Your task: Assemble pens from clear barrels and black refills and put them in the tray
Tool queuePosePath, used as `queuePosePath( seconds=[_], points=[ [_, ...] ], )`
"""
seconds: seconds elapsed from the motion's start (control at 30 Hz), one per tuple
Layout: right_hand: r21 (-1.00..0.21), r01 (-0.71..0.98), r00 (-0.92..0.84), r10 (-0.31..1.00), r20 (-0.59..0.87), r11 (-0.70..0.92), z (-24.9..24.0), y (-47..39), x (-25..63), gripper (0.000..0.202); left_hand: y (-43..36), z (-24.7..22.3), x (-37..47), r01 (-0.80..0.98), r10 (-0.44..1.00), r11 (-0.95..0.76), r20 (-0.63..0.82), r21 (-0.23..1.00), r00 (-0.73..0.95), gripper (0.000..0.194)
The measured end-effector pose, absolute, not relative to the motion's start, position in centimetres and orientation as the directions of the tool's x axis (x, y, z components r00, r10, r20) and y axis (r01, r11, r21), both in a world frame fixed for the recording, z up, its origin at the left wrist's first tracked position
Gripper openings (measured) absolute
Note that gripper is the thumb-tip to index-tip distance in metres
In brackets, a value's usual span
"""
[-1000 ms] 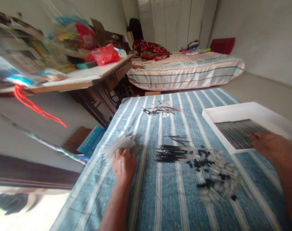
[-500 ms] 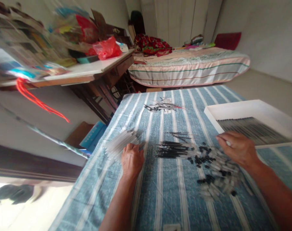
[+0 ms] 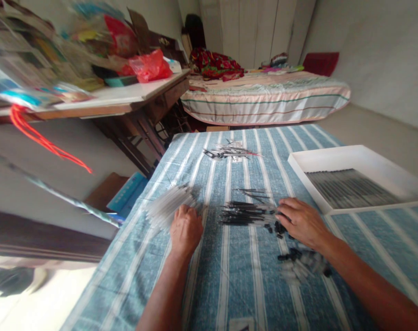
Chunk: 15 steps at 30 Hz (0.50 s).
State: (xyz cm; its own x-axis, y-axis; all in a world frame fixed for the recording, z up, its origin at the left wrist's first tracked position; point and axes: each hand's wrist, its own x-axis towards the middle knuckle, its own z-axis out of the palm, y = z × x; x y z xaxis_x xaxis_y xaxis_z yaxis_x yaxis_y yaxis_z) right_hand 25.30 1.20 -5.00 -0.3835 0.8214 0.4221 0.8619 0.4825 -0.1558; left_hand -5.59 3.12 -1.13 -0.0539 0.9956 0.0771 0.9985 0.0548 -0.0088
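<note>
My left hand (image 3: pixel 186 231) is closed at the right edge of a pile of clear pen barrels (image 3: pixel 167 204). Its curled fingers appear to grip one barrel, though its ends are hard to make out. Fingers slightly apart, my right hand (image 3: pixel 302 223) reaches in at the right ends of a bundle of black pen refills (image 3: pixel 245 213). No object shows clearly in it. Small black plugs (image 3: pixel 280 229) lie under and beside its fingertips. Below the right wrist are clear caps (image 3: pixel 298 271) mixed with more black pieces, partly covered by the forearm.
A white box (image 3: pixel 343 158) at the right holds a row of pens (image 3: pixel 350 188). Farther back on the striped cloth (image 3: pixel 209 294) lies a small heap of pen parts (image 3: pixel 229 151). A cluttered desk (image 3: pixel 126 99) stands left, a bed (image 3: pixel 264 99) behind.
My right hand has moved left, from beside the white box to the refills' ends; the whitish piece it held no longer shows. My left hand stays at the barrels. The view has shifted slightly.
</note>
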Motion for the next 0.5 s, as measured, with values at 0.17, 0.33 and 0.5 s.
queuePosePath(
  seconds=[0.17, 0.33, 0.5],
  points=[
    [-0.127, 0.881, -0.386, 0.848, 0.363, 0.455, -6.01, 1.33, 25.41, 0.019, 3.04, -1.48, -5.53, 0.999, 0.996, 0.051, 0.075, -0.003, -0.051, 0.020],
    [-0.108, 0.877, -0.418, 0.855, 0.306, 0.467, -6.17, 1.38, 25.82, 0.017, 2.83, -1.98, -5.50, 0.985, 0.971, 0.022, 0.230, 0.171, -0.062, 0.015],
    [-0.121, 0.874, -0.420, 0.856, 0.302, 0.471, -6.07, 1.38, 25.90, 0.015, 2.47, -2.15, -4.63, 0.896, 0.962, -0.087, 0.272, 0.436, -0.039, 0.011]
  ],
)
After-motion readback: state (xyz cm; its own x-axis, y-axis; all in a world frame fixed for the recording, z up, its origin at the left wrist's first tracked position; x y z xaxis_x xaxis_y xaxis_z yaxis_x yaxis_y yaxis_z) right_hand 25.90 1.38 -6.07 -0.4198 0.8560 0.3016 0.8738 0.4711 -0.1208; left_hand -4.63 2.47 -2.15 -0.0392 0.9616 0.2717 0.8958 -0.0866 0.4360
